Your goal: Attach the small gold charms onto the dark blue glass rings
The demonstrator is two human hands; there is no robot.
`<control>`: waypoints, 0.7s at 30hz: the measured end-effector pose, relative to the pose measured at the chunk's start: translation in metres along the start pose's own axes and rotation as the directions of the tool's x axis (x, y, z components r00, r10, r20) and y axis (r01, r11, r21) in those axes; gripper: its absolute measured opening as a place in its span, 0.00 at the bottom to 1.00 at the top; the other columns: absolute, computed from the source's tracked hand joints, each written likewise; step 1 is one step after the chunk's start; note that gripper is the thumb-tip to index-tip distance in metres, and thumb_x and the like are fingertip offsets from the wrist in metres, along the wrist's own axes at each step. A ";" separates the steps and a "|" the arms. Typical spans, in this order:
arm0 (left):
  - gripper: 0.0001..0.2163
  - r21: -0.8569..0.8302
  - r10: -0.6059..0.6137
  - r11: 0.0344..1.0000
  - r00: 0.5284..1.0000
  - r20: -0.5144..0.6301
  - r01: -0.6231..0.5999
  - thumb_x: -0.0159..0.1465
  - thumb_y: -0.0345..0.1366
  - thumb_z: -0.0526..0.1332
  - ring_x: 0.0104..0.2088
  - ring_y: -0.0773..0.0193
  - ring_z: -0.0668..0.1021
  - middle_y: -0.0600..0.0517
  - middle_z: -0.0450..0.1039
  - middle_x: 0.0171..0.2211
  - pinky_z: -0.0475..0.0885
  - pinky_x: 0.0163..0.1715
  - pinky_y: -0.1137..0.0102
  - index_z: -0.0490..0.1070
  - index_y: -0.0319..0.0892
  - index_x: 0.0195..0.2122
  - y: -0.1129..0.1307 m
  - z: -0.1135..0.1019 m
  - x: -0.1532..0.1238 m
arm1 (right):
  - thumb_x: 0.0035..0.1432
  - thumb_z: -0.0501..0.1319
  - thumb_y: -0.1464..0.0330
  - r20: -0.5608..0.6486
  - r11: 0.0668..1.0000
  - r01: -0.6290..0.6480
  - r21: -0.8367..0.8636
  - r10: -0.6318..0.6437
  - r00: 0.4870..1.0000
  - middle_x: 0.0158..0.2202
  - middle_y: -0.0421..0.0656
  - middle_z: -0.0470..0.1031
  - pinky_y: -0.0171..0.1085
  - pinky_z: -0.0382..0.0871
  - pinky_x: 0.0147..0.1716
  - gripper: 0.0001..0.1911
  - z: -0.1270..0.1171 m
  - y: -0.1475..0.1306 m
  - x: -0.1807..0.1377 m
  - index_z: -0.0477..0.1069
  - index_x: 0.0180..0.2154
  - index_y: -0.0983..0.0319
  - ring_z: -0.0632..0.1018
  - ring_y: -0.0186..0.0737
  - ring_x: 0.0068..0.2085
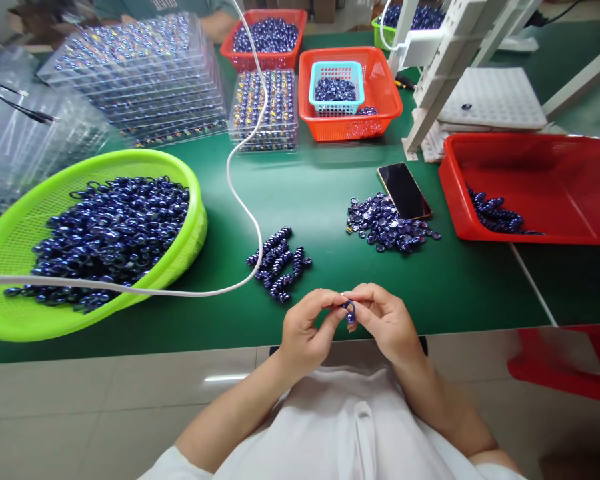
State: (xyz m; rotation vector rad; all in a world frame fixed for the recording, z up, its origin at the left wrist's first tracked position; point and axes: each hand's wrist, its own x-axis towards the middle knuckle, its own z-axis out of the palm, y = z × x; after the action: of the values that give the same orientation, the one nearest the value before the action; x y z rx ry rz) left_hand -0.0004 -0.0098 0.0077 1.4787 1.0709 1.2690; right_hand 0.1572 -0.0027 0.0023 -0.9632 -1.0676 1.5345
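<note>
Closest to the camera, both hands meet just over the near edge of the desk (455, 280). Left hand (305, 327) and right hand (385, 320) each pinch with the fingertips one small dark blue piece (349, 311), so it hangs between them, above the edge and not on the green surface. Just beyond lie short rows of the same pieces (280, 263), and a white cable (180, 292) curves beside them. A loose pile (387, 223) lies just beside a phone (404, 190).

I judge the grip to be thin: if one finger slips, the piece may drop to the lap or the floor. A forearm catching the cable could also scatter the rows.
</note>
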 end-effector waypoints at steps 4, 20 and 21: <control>0.05 -0.020 -0.041 0.999 0.999 -0.035 0.041 0.62 0.29 0.65 0.34 0.61 0.80 0.47 0.79 0.34 0.76 0.37 0.68 0.78 0.42 0.39 -0.001 0.001 0.001 | 0.61 0.64 0.63 -0.013 0.997 0.028 -0.074 -0.029 0.999 0.30 0.38 0.73 0.31 0.76 0.24 0.08 0.000 0.001 0.000 0.76 0.40 0.59 0.76 0.31 0.27; 0.07 0.084 -0.241 0.968 0.969 0.054 0.236 0.62 0.35 0.66 0.34 0.60 0.82 0.46 0.82 0.36 0.78 0.38 0.69 0.79 0.40 0.39 0.010 0.002 0.009 | 0.59 0.59 0.77 0.315 0.342 0.501 -0.795 -0.472 0.823 0.37 0.45 0.78 0.40 0.76 0.37 0.14 -0.022 -0.013 0.002 0.70 0.45 0.57 0.79 0.42 0.38; 0.07 0.022 -0.302 0.953 0.952 0.054 0.301 0.62 0.36 0.65 0.34 0.60 0.83 0.46 0.82 0.35 0.78 0.37 0.68 0.79 0.40 0.38 0.010 0.002 0.010 | 0.59 0.59 0.77 0.321 0.318 0.509 -0.800 -0.490 0.811 0.37 0.45 0.77 0.41 0.76 0.37 0.15 -0.021 -0.012 0.002 0.69 0.46 0.57 0.79 0.42 0.38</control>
State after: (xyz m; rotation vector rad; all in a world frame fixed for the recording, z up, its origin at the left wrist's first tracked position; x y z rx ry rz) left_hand 0.0034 -0.0023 0.0200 1.2935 1.2167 1.0004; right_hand 0.1801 0.0040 0.0073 -1.0838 -2.0253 0.3712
